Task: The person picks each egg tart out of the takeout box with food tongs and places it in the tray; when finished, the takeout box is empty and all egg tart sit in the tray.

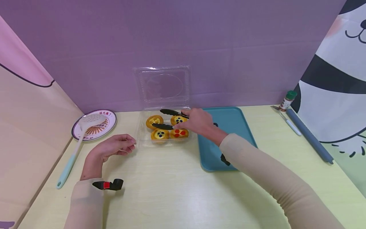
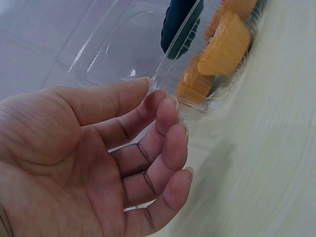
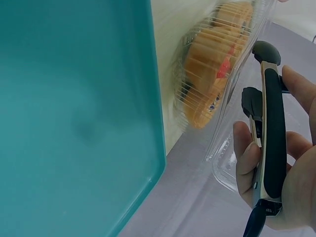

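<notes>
My right hand [image 1: 197, 121] grips a pair of tongs [image 3: 273, 133] with dark handles and black tips, fingers and thumb on opposite sides. The black tips, spread apart, reach over a clear plastic clamshell box [image 1: 140, 135]. Inside it sit several egg tarts: a yellow-topped one [image 1: 154, 119] at back left, blueberry-dotted ones [image 1: 160, 135], and a tart with red pieces [image 1: 179, 133] at front right. My left hand [image 1: 114, 147] has loosely bent fingers and holds nothing; its fingertips are close by the box's front left corner.
The clear lid [image 1: 164, 87] stands up behind the box. To the right lies a blue-green tray [image 1: 221, 140]. A slotted skimmer [image 1: 75, 152] rests on a plate [image 1: 112, 122] at left. Far right are a green-capped jar [image 1: 287, 101], a small knife [image 1: 288, 122] and a grey-blue rod [image 1: 310, 136].
</notes>
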`<state>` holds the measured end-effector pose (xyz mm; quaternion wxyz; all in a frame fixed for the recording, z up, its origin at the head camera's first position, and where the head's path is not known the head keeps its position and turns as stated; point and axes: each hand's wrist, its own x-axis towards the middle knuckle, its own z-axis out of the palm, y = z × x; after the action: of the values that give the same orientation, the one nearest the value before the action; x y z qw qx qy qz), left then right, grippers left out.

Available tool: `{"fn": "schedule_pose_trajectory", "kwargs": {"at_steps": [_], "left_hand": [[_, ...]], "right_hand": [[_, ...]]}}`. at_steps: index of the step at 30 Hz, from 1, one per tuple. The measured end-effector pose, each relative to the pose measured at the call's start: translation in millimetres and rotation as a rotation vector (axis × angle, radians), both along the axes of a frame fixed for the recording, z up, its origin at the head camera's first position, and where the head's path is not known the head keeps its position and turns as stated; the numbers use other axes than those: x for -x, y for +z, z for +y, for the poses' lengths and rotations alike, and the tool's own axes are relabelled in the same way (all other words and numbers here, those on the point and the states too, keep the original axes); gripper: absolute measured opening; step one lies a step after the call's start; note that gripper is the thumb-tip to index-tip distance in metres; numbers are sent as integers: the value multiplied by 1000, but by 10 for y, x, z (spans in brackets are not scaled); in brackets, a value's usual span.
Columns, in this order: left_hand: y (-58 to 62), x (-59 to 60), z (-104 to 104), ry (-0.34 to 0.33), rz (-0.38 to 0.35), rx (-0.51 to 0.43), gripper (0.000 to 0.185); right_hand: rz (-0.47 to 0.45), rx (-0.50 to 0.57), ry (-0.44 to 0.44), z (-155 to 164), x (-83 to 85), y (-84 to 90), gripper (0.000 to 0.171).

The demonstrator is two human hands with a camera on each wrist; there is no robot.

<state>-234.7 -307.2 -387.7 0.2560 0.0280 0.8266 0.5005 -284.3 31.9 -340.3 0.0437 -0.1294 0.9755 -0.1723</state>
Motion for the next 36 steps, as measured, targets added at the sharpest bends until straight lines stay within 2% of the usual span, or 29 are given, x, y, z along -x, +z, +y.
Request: {"fn": "schedule_pose_trajectory", "kwargs": {"at_steps": [19, 36], "left_hand": [[9, 0, 11, 5, -11, 15, 36], [16, -4, -7, 5, -12, 4, 35]], "right_hand": [[-2, 40, 7, -81, 40, -64, 87], [-43, 6, -32, -209, 81, -32, 86]]}}
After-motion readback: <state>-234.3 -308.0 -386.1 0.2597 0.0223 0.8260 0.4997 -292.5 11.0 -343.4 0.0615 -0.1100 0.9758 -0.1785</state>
